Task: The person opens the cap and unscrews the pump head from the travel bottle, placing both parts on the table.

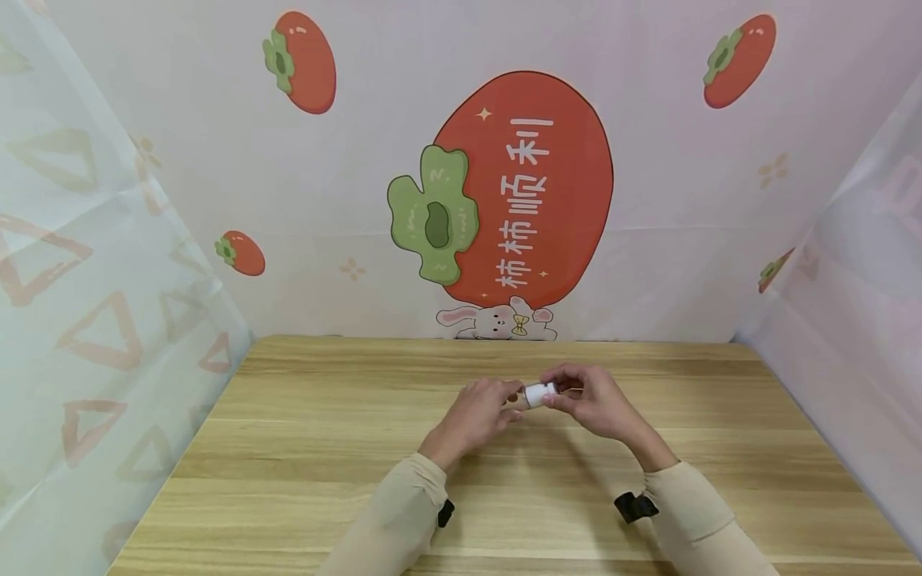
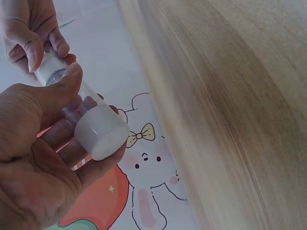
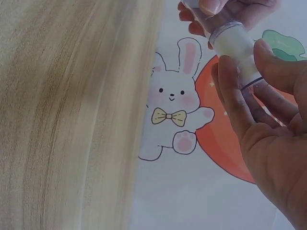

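A small clear bottle with white ends (image 1: 539,394) is held sideways between both hands, over the far middle of the table. My left hand (image 1: 471,418) grips its clear middle, thumb on one side and fingers curled round the other. In the left wrist view a broad white end piece (image 2: 101,133) rests by the left fingers. My right hand (image 1: 596,404) pinches the opposite white end between thumb and fingertips. The right wrist view shows this white part (image 3: 234,47) between the right thumb and fingers, with the left fingertips beside it.
The wood-grain table (image 1: 288,472) spreads under both arms. Behind its far edge stands a white backdrop (image 1: 374,296) printed with persimmons and a rabbit. Patterned cloth (image 1: 94,304) closes off the left, and a pale cloth (image 1: 864,240) the right.
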The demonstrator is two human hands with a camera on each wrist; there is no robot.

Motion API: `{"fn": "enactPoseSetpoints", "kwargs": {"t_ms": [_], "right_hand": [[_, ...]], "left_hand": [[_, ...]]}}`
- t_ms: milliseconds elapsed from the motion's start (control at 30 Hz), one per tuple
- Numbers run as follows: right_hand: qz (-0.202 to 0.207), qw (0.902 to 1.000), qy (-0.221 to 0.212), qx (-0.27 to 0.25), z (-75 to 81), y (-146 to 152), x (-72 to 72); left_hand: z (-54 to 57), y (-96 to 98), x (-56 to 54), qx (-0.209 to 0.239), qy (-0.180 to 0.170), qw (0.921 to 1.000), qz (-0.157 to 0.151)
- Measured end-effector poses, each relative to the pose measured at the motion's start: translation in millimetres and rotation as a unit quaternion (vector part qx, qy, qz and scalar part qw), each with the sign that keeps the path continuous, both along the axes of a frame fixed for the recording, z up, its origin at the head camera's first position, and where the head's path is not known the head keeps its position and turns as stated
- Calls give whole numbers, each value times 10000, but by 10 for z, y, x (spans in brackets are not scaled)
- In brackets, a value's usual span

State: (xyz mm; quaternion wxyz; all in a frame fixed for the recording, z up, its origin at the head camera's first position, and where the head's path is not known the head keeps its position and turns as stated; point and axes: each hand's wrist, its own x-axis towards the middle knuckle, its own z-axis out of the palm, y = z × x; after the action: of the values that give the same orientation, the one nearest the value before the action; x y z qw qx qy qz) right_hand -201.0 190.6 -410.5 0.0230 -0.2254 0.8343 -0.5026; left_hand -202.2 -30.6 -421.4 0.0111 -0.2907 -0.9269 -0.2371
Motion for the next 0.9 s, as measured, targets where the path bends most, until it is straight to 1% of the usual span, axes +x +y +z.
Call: {"fn": "enactPoseSetpoints", "kwargs": {"t_ms": [133, 367, 533, 667, 767, 900], "right_hand": [[-27, 10000, -27, -45, 10, -3, 4], [-234, 9997, 17, 13, 16, 9, 15], [-133, 9999, -40, -10, 16, 41, 12], [-20, 10000, -6, -45, 20, 85, 14], [-31, 10000, 41, -32, 18, 133, 8], [-148, 9999, 82, -34, 22, 200, 0]], "left_hand": [[-2, 0, -1, -29, 25, 10000, 16], [-8, -14, 1, -1, -33, 9999, 95], [-2, -23, 5, 32, -66, 10000, 65], [-12, -24, 7, 100, -133, 9998, 137], [-27, -31, 7, 192, -188, 9994, 230], [-47, -46, 4, 299, -209, 9989, 294]]}}
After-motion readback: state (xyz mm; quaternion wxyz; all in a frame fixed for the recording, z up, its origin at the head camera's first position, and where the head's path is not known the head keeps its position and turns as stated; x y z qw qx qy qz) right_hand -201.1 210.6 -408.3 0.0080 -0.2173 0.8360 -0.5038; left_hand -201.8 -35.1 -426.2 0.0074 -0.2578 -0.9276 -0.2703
